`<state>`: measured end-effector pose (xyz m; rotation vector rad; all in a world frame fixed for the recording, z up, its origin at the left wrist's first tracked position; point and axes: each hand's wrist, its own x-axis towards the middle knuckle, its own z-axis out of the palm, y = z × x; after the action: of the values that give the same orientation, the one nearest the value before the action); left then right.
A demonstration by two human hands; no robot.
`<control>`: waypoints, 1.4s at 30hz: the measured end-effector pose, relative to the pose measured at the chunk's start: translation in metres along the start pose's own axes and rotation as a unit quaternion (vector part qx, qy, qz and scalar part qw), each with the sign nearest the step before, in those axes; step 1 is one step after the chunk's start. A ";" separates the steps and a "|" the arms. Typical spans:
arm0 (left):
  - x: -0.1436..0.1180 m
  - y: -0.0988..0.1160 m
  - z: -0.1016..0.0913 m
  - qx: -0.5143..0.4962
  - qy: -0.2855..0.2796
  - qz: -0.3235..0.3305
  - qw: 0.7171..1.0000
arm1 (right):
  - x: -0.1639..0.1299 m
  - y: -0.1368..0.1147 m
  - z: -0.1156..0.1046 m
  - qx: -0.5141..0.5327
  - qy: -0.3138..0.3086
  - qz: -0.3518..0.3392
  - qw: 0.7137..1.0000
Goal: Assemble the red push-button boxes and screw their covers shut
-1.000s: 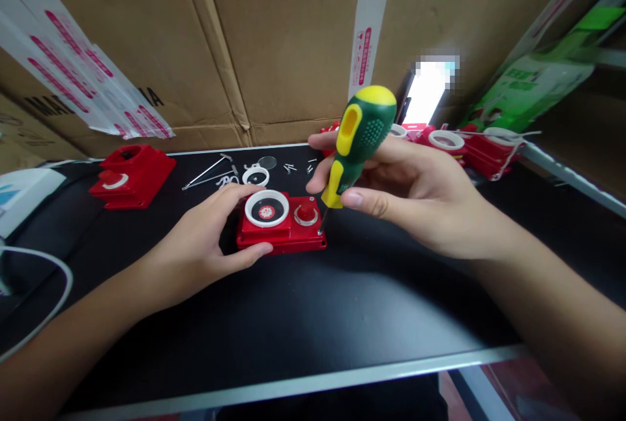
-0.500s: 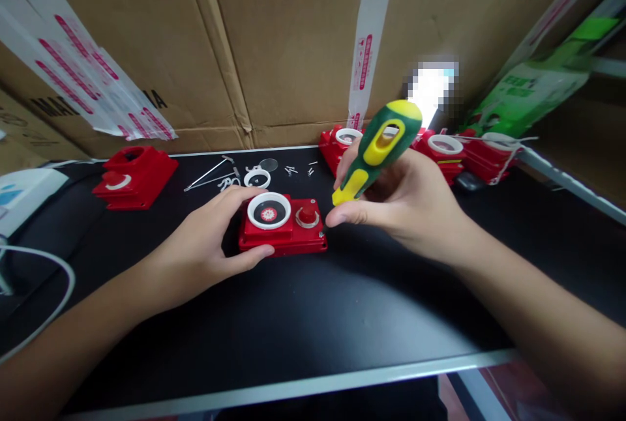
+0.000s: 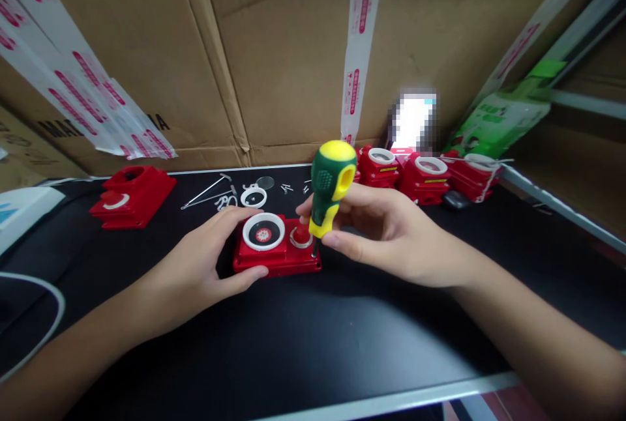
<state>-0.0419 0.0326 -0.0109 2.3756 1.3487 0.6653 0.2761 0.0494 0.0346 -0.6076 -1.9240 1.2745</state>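
Observation:
On the black tabletop lies a red housing (image 3: pixel 278 263) with a white ring (image 3: pixel 264 232) around a dark round face and a red knob at its right side. My left hand (image 3: pixel 200 251) grips its left end, thumb at the front and fingers behind. In my right hand (image 3: pixel 391 232) is a green and yellow screwdriver (image 3: pixel 330 180), held nearly upright between thumb and fingers. Its short dark shaft reaches down to the front right corner of the housing, where a screw sits; the tip's exact seating is too small to tell.
Behind the housing lie a loose white ring (image 3: pixel 253 197), a clear disc (image 3: pixel 265 182), several screws (image 3: pixel 286 188) and thin metal rods (image 3: pixel 208 189). Another red housing (image 3: pixel 132 196) stands at left. Several more (image 3: pixel 424 180) line the back right, near a bright blurred screen (image 3: pixel 415 118). Cardboard (image 3: pixel 288 49) rises behind.
My right hand has moved left and down, bringing the screwdriver upright onto the housing's front right corner. My left hand keeps its grip. The whole view has shifted slightly.

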 end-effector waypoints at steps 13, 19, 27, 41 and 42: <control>0.003 0.006 -0.003 0.000 -0.005 -0.002 1.000 | 0.004 0.013 0.016 0.092 0.049 0.040 0.994; 0.001 0.005 -0.003 0.005 -0.008 -0.001 1.000 | 0.002 0.004 0.011 0.097 0.018 0.034 0.995; 0.003 0.008 -0.006 0.008 -0.020 -0.014 1.000 | 0.002 0.007 0.007 0.069 0.024 0.059 0.996; 0.002 0.008 -0.007 0.004 -0.026 -0.012 1.000 | 0.010 0.014 0.019 0.116 0.053 0.020 0.992; 0.002 0.008 -0.007 0.003 -0.025 -0.011 1.000 | 0.010 0.013 0.019 0.126 0.050 0.021 0.991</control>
<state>-0.0394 0.0313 -0.0003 2.3625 1.3568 0.5925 0.2548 0.0509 0.0213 -0.5724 -1.6433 1.4573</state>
